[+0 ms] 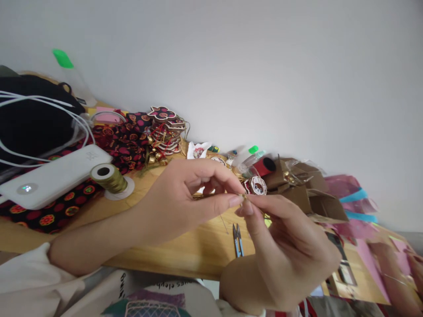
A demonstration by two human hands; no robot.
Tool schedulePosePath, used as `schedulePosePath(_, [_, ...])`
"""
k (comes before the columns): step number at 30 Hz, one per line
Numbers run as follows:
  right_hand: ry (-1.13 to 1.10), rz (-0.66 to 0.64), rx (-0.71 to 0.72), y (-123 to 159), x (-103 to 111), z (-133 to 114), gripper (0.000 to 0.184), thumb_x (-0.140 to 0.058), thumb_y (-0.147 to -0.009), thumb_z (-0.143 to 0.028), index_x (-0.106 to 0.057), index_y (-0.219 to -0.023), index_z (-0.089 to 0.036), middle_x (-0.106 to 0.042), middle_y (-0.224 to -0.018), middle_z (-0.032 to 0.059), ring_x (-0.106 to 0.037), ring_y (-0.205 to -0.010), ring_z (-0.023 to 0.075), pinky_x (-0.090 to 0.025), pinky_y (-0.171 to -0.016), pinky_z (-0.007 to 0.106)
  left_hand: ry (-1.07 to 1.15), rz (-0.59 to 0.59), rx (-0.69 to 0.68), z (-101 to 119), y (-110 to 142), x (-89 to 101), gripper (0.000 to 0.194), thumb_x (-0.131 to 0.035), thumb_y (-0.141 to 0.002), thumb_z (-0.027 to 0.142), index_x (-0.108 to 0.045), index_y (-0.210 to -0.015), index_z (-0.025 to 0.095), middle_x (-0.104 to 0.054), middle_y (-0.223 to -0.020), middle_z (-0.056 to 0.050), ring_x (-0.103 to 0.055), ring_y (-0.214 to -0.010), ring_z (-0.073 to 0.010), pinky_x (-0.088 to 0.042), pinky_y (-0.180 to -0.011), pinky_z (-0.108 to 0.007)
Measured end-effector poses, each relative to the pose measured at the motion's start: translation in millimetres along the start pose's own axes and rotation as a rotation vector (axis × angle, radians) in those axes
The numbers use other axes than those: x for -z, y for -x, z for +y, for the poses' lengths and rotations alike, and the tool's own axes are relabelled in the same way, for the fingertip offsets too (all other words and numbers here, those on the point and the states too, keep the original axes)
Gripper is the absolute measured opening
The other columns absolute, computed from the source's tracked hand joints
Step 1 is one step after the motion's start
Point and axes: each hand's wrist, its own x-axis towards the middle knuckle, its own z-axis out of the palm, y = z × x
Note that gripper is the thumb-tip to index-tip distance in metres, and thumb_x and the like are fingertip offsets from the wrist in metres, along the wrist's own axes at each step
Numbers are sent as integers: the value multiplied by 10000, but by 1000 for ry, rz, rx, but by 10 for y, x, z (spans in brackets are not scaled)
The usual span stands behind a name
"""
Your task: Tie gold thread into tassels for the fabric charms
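Note:
My left hand and my right hand meet above the table, thumb and forefinger of each pinched together. Between their fingertips is a short bit of thin olive-gold cord, mostly hidden by the fingers. Whether it is knotted, I cannot make out. Below the hands, blue-handled thread snips lie on the wooden table, blades pointing away from me. A spool of olive cord stands left of my left hand. Behind the hands sits an octagonal charm with a white rim.
At left are a white power bank with cables, a black bag and patterned fabric. Stacked ornaments with gold bells stand at the back. Cardboard boxes are on the right. Another person's arm shows at far right.

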Motion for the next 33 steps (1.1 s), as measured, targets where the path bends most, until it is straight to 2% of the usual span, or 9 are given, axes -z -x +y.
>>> schedulePosePath(6, [11, -36, -16, -13, 28, -13, 266, -694, -777, 1, -729, -900, -233, -711, -746, -54, -622, -633, 89, -497, -551, 233, -11, -6, -5, -2, -1, 0, 110, -673, -797, 121, -721, -782, 218, -717, -714, -1, -581, -595, -126, -464, -494, -223])
schedulePosePath(12, [11, -39, -16, -11, 23, -19, 290, -675, -790, -3, -733, -921, -256, -711, -728, -36, -626, -615, 127, -490, -522, 272, -7, -3, -11, -2, -10, -3, 124, -672, -796, 108, -728, -786, 219, -720, -728, 8, -592, -612, -125, -465, -506, -224])
schedulePosePath(23, [-9, -40, 23, -19, 23, 8, 290, -682, -782, 6, -727, -926, -242, -707, -749, -44, -619, -634, 112, -486, -534, 254, -19, -8, -12, 6, -5, 0, 134, -678, -798, 102, -739, -783, 221, -724, -725, -2, -603, -619, -128, -472, -505, -218])
schedulePosePath(33, [-57, -16, 27, -17, 9, 20, 275, -681, -775, -10, -730, -924, -236, -696, -714, -29, -614, -629, 138, -469, -520, 276, 8, -18, 5, -2, 3, 0, 140, -685, -781, 95, -745, -787, 221, -718, -725, 5, -594, -616, -125, -470, -511, -223])
